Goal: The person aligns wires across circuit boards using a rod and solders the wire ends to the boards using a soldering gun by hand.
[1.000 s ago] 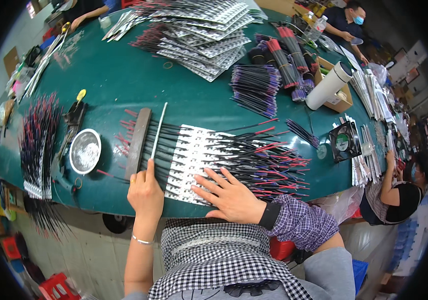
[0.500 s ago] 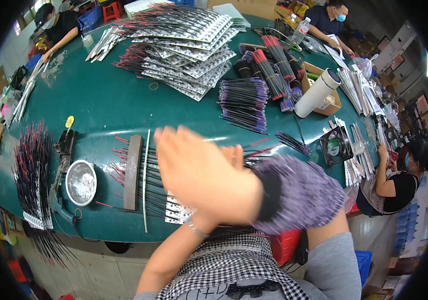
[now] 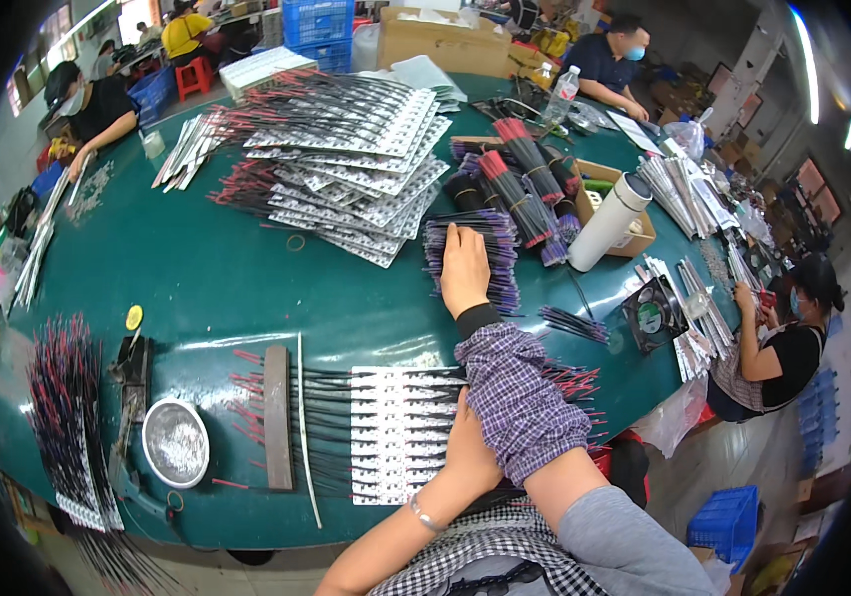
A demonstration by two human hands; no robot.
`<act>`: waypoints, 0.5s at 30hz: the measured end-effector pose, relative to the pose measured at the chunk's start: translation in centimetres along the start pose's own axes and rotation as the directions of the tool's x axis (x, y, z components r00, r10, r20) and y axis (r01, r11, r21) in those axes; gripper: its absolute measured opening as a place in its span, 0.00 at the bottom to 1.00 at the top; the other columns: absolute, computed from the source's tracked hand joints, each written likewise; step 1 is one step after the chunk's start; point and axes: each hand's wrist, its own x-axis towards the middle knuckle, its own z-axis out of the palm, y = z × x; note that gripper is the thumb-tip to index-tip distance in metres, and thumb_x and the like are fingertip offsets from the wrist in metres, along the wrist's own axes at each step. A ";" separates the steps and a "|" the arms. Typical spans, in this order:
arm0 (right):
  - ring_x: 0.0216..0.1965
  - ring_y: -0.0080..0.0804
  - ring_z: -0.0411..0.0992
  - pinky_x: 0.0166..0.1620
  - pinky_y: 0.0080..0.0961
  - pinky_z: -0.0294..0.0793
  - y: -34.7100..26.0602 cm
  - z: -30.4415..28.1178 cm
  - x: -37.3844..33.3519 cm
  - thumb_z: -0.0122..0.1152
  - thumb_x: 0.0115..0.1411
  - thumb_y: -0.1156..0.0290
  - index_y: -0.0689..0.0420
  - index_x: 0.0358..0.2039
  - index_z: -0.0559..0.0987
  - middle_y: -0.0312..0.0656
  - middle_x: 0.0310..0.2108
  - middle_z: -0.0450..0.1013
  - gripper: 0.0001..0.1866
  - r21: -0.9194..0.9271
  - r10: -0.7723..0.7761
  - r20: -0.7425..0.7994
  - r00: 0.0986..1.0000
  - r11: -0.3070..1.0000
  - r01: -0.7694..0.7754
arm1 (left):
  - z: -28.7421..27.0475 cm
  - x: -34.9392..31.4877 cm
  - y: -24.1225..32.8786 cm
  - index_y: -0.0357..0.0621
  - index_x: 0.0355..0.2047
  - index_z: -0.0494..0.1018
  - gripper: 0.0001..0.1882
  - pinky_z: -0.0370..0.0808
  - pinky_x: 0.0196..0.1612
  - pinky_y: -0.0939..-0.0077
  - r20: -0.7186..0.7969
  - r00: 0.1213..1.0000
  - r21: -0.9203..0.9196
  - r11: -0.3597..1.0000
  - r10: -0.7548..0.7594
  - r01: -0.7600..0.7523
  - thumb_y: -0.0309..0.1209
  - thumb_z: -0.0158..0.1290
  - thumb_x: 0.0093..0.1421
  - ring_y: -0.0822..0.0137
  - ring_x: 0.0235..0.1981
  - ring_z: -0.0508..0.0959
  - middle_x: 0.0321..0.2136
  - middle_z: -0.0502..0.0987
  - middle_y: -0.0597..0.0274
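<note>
My right hand (image 3: 467,266) reaches forward onto a pile of black wires with purple ends (image 3: 500,243). Its fingers curl down into that pile, and how many wires they hold is hidden. Nearer to me, my left hand (image 3: 473,452) rests at the right end of a white board panel (image 3: 379,437); the sleeved right forearm covers its fingers. Black wires (image 3: 326,407) with red ends run out from both sides of the panel. A dark flat bar (image 3: 277,417) lies across those on the left, with a thin pale strip (image 3: 306,427) beside it.
Stacked wired panels (image 3: 366,149) stand at the back. A metal bowl (image 3: 176,443), a soldering stand (image 3: 132,377) and a wire bunch (image 3: 63,417) lie at left. Rightward are a white flask (image 3: 609,223), wire bundles (image 3: 515,199) and a small fan (image 3: 655,313). Several co-workers sit around the table.
My right hand has moved forward from above the panel to the purple-ended wires. The panel is now in plain sight, and the whole view has tilted up a little.
</note>
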 end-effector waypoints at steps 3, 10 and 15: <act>0.53 0.48 0.68 0.58 0.36 0.70 1.3 -0.9 -0.2 0.53 0.57 0.85 0.67 0.60 0.71 0.49 0.49 0.70 0.28 0.131 0.014 -0.019 1.000 0.991 -0.012 | -3.5 -1.7 2.8 0.23 0.60 0.67 0.28 0.53 0.72 0.44 0.223 0.973 0.233 0.973 -0.054 0.000 0.32 0.51 0.64 0.39 0.67 0.62 0.61 0.67 0.33; 0.47 0.49 0.67 0.53 0.40 0.68 1.0 -1.7 0.2 0.52 0.54 0.88 0.65 0.54 0.75 0.49 0.44 0.69 0.25 0.262 -0.006 -0.278 0.961 0.962 0.082 | -10.1 -6.4 2.1 0.29 0.57 0.72 0.23 0.69 0.63 0.52 -0.208 0.968 -0.130 0.985 -0.142 0.117 0.23 0.59 0.61 0.37 0.58 0.72 0.54 0.72 0.34; 0.44 0.47 0.67 0.46 0.41 0.67 0.9 -2.5 0.5 0.53 0.56 0.82 0.59 0.43 0.74 0.47 0.41 0.68 0.14 0.081 -0.066 -0.245 0.967 0.993 0.088 | -14.3 -13.0 -0.3 0.31 0.48 0.78 0.15 0.71 0.59 0.56 -0.513 0.761 -0.080 0.905 -0.397 0.418 0.20 0.57 0.60 0.40 0.54 0.76 0.49 0.77 0.37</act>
